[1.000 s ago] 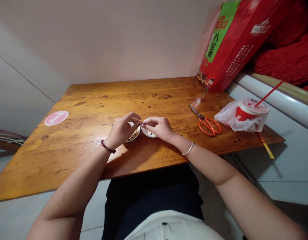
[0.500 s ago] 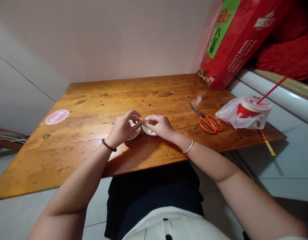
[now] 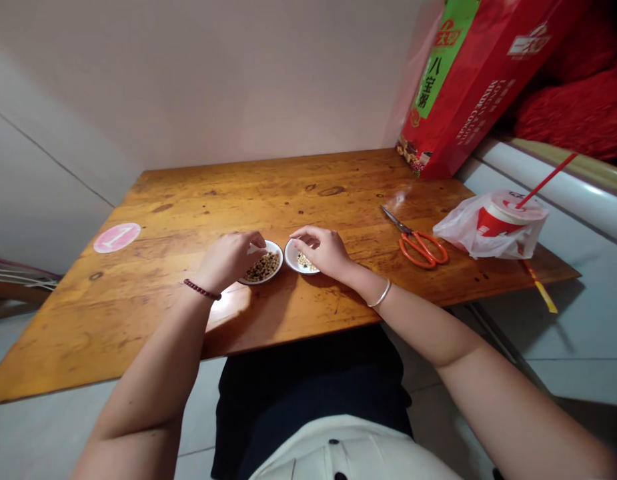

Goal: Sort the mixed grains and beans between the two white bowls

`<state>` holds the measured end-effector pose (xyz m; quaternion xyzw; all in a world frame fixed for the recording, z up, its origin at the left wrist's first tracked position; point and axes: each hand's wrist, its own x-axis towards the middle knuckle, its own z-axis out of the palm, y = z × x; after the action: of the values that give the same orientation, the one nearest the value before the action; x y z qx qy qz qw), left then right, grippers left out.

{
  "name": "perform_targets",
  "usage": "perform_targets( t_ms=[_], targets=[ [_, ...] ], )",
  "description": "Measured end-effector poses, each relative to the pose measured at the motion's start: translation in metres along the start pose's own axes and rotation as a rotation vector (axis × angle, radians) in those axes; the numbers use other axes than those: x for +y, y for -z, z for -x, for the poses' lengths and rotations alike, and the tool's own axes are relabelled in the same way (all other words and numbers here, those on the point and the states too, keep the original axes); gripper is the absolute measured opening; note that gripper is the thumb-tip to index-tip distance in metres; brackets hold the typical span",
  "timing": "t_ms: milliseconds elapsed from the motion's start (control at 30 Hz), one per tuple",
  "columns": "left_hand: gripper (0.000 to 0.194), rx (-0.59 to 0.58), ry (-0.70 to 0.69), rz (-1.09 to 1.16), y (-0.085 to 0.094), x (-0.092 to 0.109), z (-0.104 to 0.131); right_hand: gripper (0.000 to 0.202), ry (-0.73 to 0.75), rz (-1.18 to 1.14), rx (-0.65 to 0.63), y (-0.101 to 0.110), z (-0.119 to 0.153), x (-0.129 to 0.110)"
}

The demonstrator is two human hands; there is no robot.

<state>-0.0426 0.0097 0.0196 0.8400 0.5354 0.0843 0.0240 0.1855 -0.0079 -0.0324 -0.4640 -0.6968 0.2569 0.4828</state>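
Observation:
Two small white bowls stand side by side on the wooden table. The left bowl [image 3: 275,251] holds many light and dark beads or beans; the right bowl [image 3: 290,256] holds fewer, mostly pale ones. Over the left rim of the left bowl is my left hand [image 3: 229,257], its thumb and fingers curled with a gap between them and nothing visible in it. My right hand [image 3: 325,252] hovers over the right bowl, thumb and forefinger apart, with nothing visible between them. Its lower fingers are hidden.
Orange-handled scissors [image 3: 417,244] lie right of the bowls. Farther right stands a red and white cup [image 3: 505,215] with a straw, in a plastic bag. A red box [image 3: 481,80] is at the back right. A pink round sticker [image 3: 117,238] marks the table's left side.
My hands were together at the fingertips between the bowls. They have parted, my left hand moving left over its bowl, and more of both bowls shows.

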Motion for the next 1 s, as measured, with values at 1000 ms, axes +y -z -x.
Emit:
perform_targets(
  t_ms=[1000],
  targets=[
    [0.014, -0.033, -0.029, 0.053, 0.000, 0.004, 0.000, 0.008, -0.073, 0.006, -0.068, 0.004, -0.002, 0.002]
  ],
)
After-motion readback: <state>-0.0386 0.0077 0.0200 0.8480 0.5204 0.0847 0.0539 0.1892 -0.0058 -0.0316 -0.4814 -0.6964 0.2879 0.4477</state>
